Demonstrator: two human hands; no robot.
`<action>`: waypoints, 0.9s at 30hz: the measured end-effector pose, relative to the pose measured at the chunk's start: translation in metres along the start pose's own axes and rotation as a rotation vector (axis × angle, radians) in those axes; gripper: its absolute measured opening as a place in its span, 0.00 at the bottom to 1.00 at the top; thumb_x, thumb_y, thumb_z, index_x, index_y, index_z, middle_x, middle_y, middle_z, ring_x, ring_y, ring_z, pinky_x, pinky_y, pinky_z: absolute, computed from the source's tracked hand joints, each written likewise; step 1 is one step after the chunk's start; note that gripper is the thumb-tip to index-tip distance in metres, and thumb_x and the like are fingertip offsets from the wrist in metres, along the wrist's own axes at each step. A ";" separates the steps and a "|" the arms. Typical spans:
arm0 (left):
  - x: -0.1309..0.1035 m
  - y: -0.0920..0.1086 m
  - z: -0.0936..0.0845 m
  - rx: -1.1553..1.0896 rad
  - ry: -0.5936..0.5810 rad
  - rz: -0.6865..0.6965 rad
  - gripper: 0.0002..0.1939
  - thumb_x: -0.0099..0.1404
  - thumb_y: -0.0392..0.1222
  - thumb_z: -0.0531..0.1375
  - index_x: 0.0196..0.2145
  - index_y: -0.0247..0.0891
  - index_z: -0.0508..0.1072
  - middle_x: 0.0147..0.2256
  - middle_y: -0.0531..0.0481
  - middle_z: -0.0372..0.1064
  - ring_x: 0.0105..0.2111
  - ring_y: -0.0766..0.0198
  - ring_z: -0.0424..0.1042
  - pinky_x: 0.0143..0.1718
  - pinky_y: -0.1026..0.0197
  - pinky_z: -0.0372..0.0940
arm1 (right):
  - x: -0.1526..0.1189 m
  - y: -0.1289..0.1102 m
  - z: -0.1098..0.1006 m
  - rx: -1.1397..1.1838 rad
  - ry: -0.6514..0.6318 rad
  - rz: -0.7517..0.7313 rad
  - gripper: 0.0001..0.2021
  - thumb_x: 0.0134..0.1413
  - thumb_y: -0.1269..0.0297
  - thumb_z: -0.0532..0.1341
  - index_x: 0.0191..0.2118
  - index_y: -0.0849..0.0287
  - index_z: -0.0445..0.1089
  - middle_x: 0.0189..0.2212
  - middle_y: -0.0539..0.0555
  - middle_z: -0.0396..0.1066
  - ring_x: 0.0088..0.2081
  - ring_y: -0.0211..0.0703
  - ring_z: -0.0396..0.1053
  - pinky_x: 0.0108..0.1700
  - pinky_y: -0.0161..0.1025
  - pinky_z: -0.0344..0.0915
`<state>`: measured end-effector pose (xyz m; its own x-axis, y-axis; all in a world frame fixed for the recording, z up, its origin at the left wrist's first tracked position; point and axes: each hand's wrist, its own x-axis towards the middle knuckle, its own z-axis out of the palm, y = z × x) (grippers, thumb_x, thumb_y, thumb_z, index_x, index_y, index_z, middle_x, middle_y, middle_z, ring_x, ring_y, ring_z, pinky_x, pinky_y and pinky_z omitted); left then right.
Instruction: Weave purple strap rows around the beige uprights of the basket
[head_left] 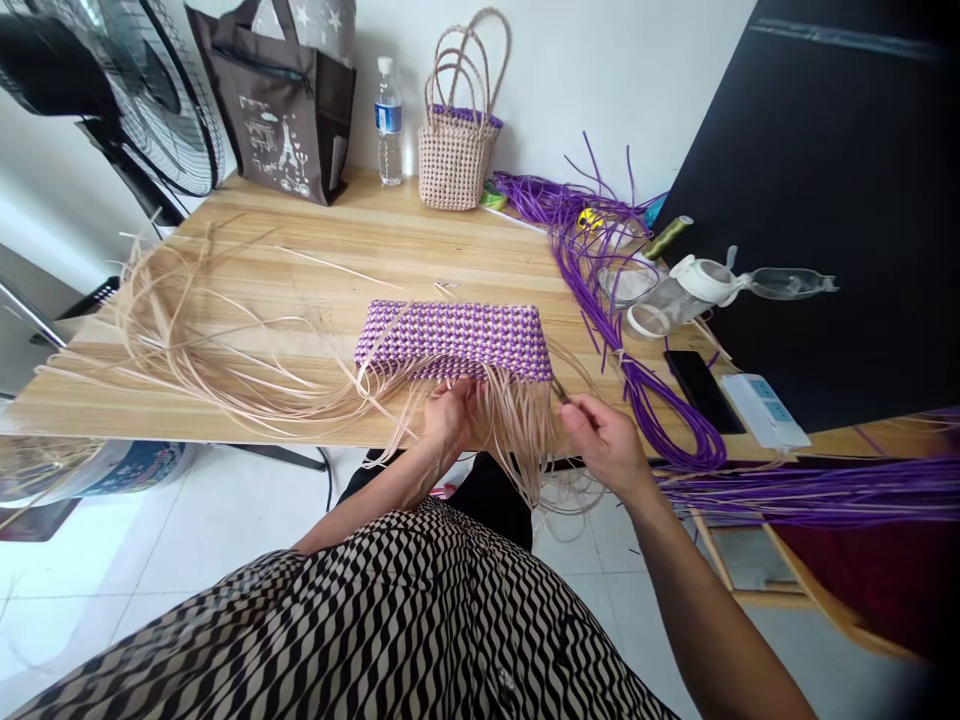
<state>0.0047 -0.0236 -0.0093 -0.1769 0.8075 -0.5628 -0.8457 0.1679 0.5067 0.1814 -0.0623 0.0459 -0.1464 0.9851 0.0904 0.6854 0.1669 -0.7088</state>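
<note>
A purple and beige woven piece (pixel 457 335), like a small basket body, lies near the table's front edge. Long beige strands (pixel 514 425) hang from its lower side over the edge, and more sweep off to the left. At the middle of that lower side, my left hand (pixel 450 415) is closed on the weave, its fingertips partly hidden among the strands. My right hand (pixel 607 445) is closed around a thin dark tool (pixel 558 390) whose tip meets the right corner of the weave. The tool's exact kind is too small to make out.
At the back stand a dark tote bag (pixel 289 120), a water bottle (pixel 388 125) and a finished woven basket (pixel 454 165). Purple strands (pixel 592 290) spread on the right, near a clear bottle (pixel 667 300), a phone (pixel 703 390) and a white box (pixel 765 410). A fan (pixel 142 90) stands left.
</note>
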 end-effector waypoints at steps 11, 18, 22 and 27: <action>0.007 0.005 0.015 0.118 0.031 -0.067 0.08 0.54 0.24 0.60 0.26 0.35 0.68 0.26 0.52 0.69 0.25 0.71 0.67 0.39 0.64 0.66 | 0.047 0.070 -0.025 -0.666 0.089 0.158 0.16 0.60 0.55 0.49 0.39 0.62 0.67 0.29 0.63 0.70 0.29 0.47 0.67 0.30 0.41 0.53; -0.015 0.037 0.006 0.438 -0.245 -0.286 0.08 0.61 0.39 0.58 0.27 0.32 0.72 0.26 0.41 0.71 0.27 0.60 0.72 0.39 0.54 0.67 | 0.055 0.063 -0.024 -0.711 0.208 0.008 0.15 0.57 0.64 0.53 0.46 0.66 0.68 0.45 0.69 0.66 0.48 0.57 0.64 0.46 0.48 0.59; -0.037 0.063 -0.016 0.773 -0.376 0.053 0.06 0.50 0.35 0.66 0.29 0.35 0.76 0.33 0.41 0.74 0.33 0.59 0.73 0.42 0.57 0.67 | 0.028 0.023 0.002 -0.420 0.366 -0.202 0.15 0.61 0.66 0.47 0.43 0.64 0.70 0.42 0.62 0.70 0.46 0.45 0.65 0.51 0.41 0.60; -0.038 0.101 -0.019 0.955 -0.385 0.717 0.06 0.51 0.33 0.64 0.30 0.39 0.78 0.33 0.46 0.75 0.39 0.59 0.73 0.48 0.61 0.63 | 0.012 -0.005 0.049 -0.216 0.131 -0.433 0.15 0.59 0.73 0.48 0.42 0.61 0.71 0.40 0.56 0.72 0.44 0.40 0.67 0.49 0.39 0.63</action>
<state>-0.0839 -0.0486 0.0509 -0.1505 0.9721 0.1800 0.1103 -0.1644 0.9802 0.1413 -0.0532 0.0162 -0.3688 0.8181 0.4412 0.7158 0.5528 -0.4266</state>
